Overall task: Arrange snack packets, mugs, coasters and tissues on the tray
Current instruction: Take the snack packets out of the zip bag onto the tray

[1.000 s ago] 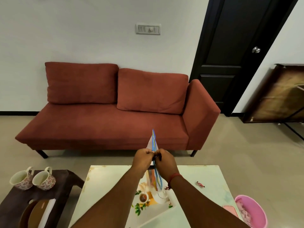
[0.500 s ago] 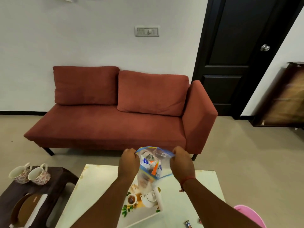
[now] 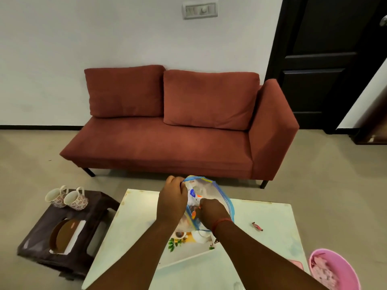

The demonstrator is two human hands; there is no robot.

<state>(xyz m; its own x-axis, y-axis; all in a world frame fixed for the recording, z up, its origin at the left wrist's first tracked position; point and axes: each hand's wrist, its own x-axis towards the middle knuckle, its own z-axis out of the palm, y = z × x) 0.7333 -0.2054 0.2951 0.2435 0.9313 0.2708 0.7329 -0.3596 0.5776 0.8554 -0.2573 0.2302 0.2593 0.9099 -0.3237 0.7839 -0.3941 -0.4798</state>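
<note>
A clear zip bag (image 3: 211,191) with a blue rim, holding snack packets, hangs above the white table (image 3: 261,243). My left hand (image 3: 171,200) grips the bag's open rim at its far left corner. My right hand (image 3: 211,213) reaches into the bag's mouth, its fingers curled among the packets; what they hold is hidden. Under my arms lies the white tray (image 3: 188,252) with a printed teacup and leaves. Two floral mugs (image 3: 67,197) stand on the dark stool (image 3: 62,231) at the left, near brown round coasters (image 3: 62,234) and white tissues (image 3: 77,233).
A small red wrapped sweet (image 3: 257,226) lies on the table at the right. A pink bin (image 3: 333,268) stands at the table's near right corner. A red sofa (image 3: 178,130) fills the space beyond the table, with a dark door (image 3: 324,59) to its right.
The bag was held shut and upright, then pulled open by both hands. Now my right hand has let go of the rim and gone into the bag. The camera tilted down.
</note>
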